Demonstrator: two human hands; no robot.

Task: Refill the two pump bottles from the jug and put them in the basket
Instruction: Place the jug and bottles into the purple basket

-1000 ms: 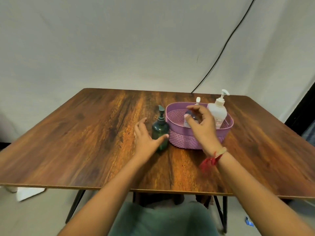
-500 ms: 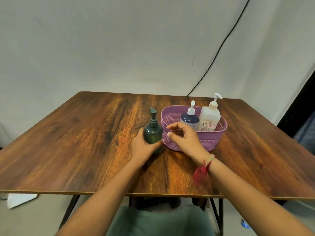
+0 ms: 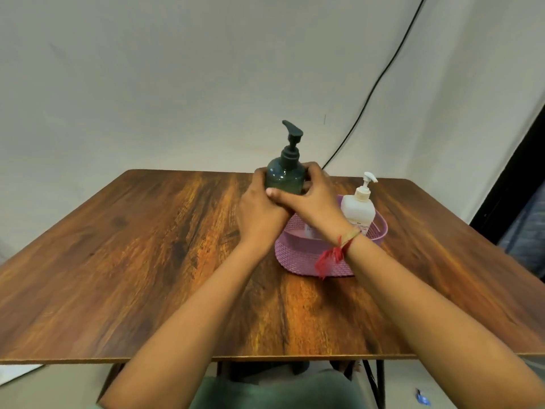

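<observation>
Hands [image 3: 259, 216] [image 3: 315, 202], two, clasp one green bottle [image 3: 284, 180].

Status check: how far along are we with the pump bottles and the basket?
Done: a white pump bottle stands upright in the purple basket. In hand: the left hand and right hand grip the dark green pump bottle, pump on, held above the table near the basket. Left: set it into the basket. Fill levels cannot be told.
</observation>
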